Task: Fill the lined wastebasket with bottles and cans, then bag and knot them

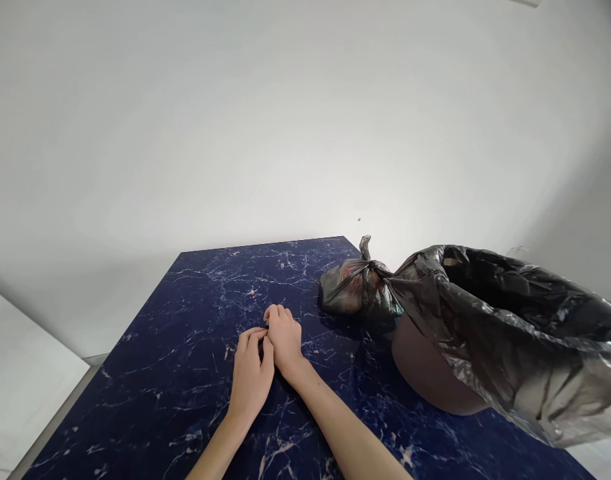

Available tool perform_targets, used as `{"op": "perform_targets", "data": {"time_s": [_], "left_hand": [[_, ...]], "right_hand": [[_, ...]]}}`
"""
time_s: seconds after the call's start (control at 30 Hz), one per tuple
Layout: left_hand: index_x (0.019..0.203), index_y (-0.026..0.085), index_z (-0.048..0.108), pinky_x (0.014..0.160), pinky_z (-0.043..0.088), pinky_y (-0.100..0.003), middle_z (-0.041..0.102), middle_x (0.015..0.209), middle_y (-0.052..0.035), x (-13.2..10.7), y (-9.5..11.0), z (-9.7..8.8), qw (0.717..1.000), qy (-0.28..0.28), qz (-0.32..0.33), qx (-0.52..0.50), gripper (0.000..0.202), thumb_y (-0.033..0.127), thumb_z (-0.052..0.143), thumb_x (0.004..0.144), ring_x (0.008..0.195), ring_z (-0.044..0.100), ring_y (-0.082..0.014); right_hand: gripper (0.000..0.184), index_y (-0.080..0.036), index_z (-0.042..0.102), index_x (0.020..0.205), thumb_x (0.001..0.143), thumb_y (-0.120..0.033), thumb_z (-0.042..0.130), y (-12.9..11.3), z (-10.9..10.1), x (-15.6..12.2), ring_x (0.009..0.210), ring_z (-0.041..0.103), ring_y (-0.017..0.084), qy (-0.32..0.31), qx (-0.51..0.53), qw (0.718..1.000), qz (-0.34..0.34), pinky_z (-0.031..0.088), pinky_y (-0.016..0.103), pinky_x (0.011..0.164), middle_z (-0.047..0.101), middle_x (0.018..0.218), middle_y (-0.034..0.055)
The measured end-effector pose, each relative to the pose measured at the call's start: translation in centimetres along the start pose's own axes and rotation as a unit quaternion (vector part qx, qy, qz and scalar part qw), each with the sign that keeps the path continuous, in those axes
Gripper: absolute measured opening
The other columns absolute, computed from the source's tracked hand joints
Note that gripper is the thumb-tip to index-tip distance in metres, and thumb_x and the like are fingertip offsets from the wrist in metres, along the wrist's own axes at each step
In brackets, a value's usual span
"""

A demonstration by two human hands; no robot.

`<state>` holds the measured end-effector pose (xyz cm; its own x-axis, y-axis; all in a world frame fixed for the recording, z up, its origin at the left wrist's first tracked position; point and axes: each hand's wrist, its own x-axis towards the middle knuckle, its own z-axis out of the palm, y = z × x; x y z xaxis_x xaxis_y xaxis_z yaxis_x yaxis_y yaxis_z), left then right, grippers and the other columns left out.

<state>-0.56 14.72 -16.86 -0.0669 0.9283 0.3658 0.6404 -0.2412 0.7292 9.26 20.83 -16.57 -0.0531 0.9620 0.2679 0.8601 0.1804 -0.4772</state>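
My left hand (pixel 252 377) rests on a dark blue marbled tabletop (pixel 185 360). Its fingers are bent, with a gap showing between thumb and forefinger, and its fingertips meet the side of my right hand (pixel 285 339). That right hand lies knuckles up, its fingers curled together and their tips partly hidden; I see nothing held in either hand. Nearest on the right is a knotted, semi-transparent dark plastic bag (pixel 358 287) with reddish and greenish contents I cannot make out. It sits on the tabletop, apart from my hands.
To the right stands a brownish round bin (pixel 430 370) lined with a large black plastic bag (pixel 515 347). The liner's mouth gapes, and its twisted side reaches the knotted bag. A white wall (pixel 285 133) rises behind the table. At the left lies a white surface (pixel 30 387).
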Motion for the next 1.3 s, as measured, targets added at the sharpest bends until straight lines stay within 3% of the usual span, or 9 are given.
{"op": "perform_targets", "data": {"time_s": [0.5,1.03,1.3], "left_hand": [[0.127,0.018,0.072,0.113,0.051,-0.059,0.066,0.137,-0.0165,0.0,-0.1,0.3,1.000,-0.007,-0.009,0.013,0.050,0.047,0.037,0.107,0.124,0.066,-0.0344],[0.096,0.022,0.061,0.108,0.052,-0.060,0.066,0.120,-0.0163,-0.4,-0.5,0.4,0.999,0.025,0.022,-0.003,0.027,0.042,0.043,0.103,0.117,0.065,-0.0345],[0.106,0.019,0.069,0.113,0.050,-0.061,0.067,0.125,-0.0169,-0.6,-1.0,0.2,0.999,0.017,0.044,-0.009,0.032,0.038,0.044,0.103,0.120,0.066,-0.0344]], "right_hand": [[0.020,-0.022,0.060,0.110,0.105,-0.009,0.046,0.1,0.0,-0.1,0.103,0.065,0.021,0.002,0.006,1.000,-0.010,0.044,0.030,0.071,0.071,0.112,0.0052],[0.021,-0.023,0.059,0.107,0.101,-0.007,0.047,0.1,-0.1,-0.7,0.101,0.065,0.021,0.021,-0.006,1.000,-0.008,0.041,0.030,0.071,0.071,0.109,0.0041],[0.025,-0.022,0.059,0.104,0.095,-0.002,0.047,0.3,0.1,-1.6,0.100,0.065,0.020,0.040,-0.015,0.998,-0.036,0.043,0.029,0.076,0.070,0.108,0.0034]]}}
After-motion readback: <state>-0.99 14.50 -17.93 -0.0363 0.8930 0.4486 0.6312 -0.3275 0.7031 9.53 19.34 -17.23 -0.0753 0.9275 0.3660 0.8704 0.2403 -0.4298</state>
